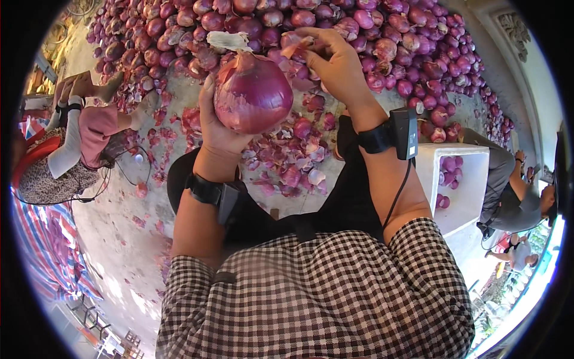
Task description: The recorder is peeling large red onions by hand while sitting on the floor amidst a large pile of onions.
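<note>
I held a large red onion up in front of me in my left hand, palm cupped under its left side and base, thumb running up its left flank, so the bulb sat upright just above the centre of the view, toward twelve o'clock. My right hand was at about one o'clock from the onion, just beside its top, with the fingers pinched narrow on a strip of loose purple skin that curled off near the onion's crown. A dry pale husk stuck up at the onion's top, at eleven o'clock from the bulb. Both my wrists wore black bands, and the one on my right wrist carried a small black box with a cable hanging down from it. Beyond my hands, from eleven to two o'clock, a broad heap of red onions covered the ground, and peeled skins lay scattered on the concrete just below the onion I held. At three o'clock stood a white foam box with a few peeled onions inside. A person in grey crouched just past that box, and at nine o'clock another person in pink sat on the ground, well apart from me.
</note>
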`<state>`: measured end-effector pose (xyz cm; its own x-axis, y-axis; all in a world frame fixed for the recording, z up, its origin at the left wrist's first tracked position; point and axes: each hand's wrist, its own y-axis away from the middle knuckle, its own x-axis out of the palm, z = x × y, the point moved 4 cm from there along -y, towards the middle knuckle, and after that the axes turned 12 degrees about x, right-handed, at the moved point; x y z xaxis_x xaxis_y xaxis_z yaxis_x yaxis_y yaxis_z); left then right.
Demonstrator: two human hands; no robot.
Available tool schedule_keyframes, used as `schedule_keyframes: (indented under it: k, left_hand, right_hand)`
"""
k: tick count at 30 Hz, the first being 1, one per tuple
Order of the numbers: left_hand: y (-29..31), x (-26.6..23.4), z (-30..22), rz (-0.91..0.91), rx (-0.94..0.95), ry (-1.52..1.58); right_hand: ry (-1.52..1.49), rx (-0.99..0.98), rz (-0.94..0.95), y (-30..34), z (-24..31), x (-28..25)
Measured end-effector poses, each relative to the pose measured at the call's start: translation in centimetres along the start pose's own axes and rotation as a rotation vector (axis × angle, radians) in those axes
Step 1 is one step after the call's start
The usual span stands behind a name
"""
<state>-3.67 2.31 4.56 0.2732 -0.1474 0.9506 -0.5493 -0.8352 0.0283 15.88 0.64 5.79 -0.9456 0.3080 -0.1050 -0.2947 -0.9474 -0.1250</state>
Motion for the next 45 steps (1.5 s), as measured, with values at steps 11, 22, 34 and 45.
schedule_keyframes:
  k: [11, 22, 34, 45]
  left_hand:
    - [-0.2, -2.4, 1.7, -0.170, -0.117, -0.068]
    - [0.2, -1.6, 2.2, -0.104, -0.211, -0.030]
    - [0.2, -1.6, 2.3, -0.070, -0.261, 0.066]
    - [0.2, -1.6, 2.2, -0.086, -0.275, 0.109]
  right_hand:
    - [-0.133, 0.002, 0.485, 2.6, 2.0, 3.5]
    - [-0.135, -0.107, 0.464, 1.7, 0.4, 2.4]
    - [-0.387, 0.024, 0.359, 2.0, 1.4, 2.8]
    - [-0.271, 0.219, 0.129, 0.6, -0.5, 0.0]
